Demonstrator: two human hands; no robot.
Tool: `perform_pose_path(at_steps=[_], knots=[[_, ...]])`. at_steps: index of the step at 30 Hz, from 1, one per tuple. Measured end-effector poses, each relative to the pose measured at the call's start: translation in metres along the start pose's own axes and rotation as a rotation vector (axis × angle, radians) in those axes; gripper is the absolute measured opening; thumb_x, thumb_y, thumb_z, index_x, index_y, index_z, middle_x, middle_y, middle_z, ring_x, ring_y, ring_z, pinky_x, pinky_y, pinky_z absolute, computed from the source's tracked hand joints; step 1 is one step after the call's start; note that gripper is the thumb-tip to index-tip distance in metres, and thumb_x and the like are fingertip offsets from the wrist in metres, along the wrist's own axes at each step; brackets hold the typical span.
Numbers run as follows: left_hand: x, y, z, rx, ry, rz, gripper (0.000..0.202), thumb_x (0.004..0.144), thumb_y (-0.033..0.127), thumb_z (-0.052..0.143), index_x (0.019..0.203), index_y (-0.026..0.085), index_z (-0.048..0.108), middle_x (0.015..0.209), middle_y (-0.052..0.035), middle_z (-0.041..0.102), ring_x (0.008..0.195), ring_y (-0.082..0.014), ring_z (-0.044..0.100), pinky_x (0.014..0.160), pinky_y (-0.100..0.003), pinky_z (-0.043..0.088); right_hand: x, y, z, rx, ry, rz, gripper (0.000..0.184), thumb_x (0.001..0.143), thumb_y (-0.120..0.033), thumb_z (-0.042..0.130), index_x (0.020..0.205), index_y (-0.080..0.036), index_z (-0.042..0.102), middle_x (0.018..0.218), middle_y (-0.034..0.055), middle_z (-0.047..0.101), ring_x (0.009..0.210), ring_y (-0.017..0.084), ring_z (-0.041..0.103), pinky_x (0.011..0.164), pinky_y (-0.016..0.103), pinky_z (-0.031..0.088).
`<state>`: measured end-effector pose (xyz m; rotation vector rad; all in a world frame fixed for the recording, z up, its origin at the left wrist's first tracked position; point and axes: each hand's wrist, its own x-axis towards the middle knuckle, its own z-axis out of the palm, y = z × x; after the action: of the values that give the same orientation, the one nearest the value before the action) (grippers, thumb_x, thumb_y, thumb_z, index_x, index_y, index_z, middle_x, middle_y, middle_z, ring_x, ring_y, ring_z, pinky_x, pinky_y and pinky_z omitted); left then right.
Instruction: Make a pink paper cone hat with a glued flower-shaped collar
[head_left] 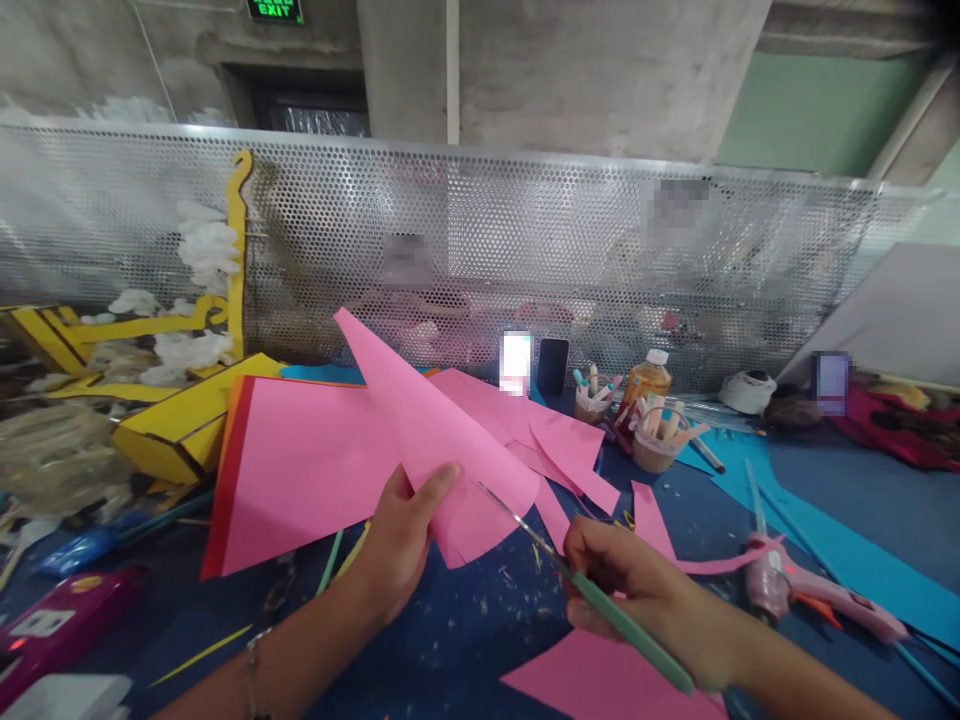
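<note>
We pinch the pink sheet [442, 440] in our left hand [401, 545], right hand [630, 590] closed round a green-handled blade [652, 655]; cut pieces [570, 450] already lie on the surface [465, 620]

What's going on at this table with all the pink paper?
A person is working on a pink sheet. The left hand pinches its curled lower edge and lifts it off the blue table, while the right hand grips a green-handled cutting tool, its metal tip at that edge. Around it lie pink offcuts, and a pink glue gun rests to the right.
</note>
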<state>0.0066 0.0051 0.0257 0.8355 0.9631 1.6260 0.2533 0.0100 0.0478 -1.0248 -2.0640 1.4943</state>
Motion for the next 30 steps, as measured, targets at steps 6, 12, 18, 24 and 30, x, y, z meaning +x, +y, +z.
perform_pose_path(at_steps=[6,12,18,24,30], knots=[[0.001,-0.003,-0.002,-0.014,-0.014,0.01,0.052,0.08,0.046,0.083,0.12,0.018,0.067,0.11,-0.0084,0.077,0.107,-0.0286,0.07,0.092,-0.038,0.054,-0.002,-0.004,0.0,-0.06,0.027,0.013,0.045,0.085,-0.047,0.075,0.073,-0.023,0.039,0.069,-0.0064,0.04,0.066,0.012,0.032,0.061,0.026,0.03],[0.001,-0.002,-0.001,-0.071,-0.071,0.005,0.061,0.083,0.043,0.081,0.135,0.019,0.06,0.119,-0.0093,0.074,0.118,-0.0297,0.066,0.095,-0.038,0.054,-0.001,0.001,0.0,-0.101,0.039,-0.002,0.04,0.086,-0.043,0.072,0.074,-0.023,0.04,0.07,-0.0057,0.042,0.067,0.013,0.034,0.062,0.027,0.031],[0.006,-0.002,0.0,-0.117,-0.078,0.1,0.059,0.084,0.042,0.08,0.136,0.025,0.058,0.13,-0.0064,0.069,0.129,-0.0264,0.058,0.103,-0.035,0.05,0.0,0.003,0.002,-0.238,0.084,-0.007,0.034,0.085,-0.036,0.07,0.073,-0.023,0.042,0.07,-0.0049,0.045,0.069,0.015,0.036,0.065,0.029,0.031],[0.009,-0.003,0.001,-0.133,-0.039,0.079,0.064,0.079,0.038,0.086,0.134,0.02,0.058,0.121,-0.0084,0.069,0.121,-0.028,0.061,0.101,-0.041,0.052,0.004,0.01,0.004,-0.318,0.05,-0.007,0.032,0.09,-0.037,0.066,0.076,-0.023,0.041,0.071,-0.0057,0.047,0.068,0.014,0.037,0.062,0.029,0.029],[0.008,0.003,0.004,-0.142,-0.009,0.077,0.063,0.077,0.039,0.087,0.131,0.021,0.059,0.117,-0.0069,0.07,0.12,-0.0278,0.062,0.098,-0.039,0.054,0.0,0.006,0.004,-0.287,0.03,-0.03,0.027,0.085,-0.035,0.069,0.086,-0.024,0.044,0.083,-0.0038,0.051,0.077,0.016,0.039,0.071,0.029,0.035]])
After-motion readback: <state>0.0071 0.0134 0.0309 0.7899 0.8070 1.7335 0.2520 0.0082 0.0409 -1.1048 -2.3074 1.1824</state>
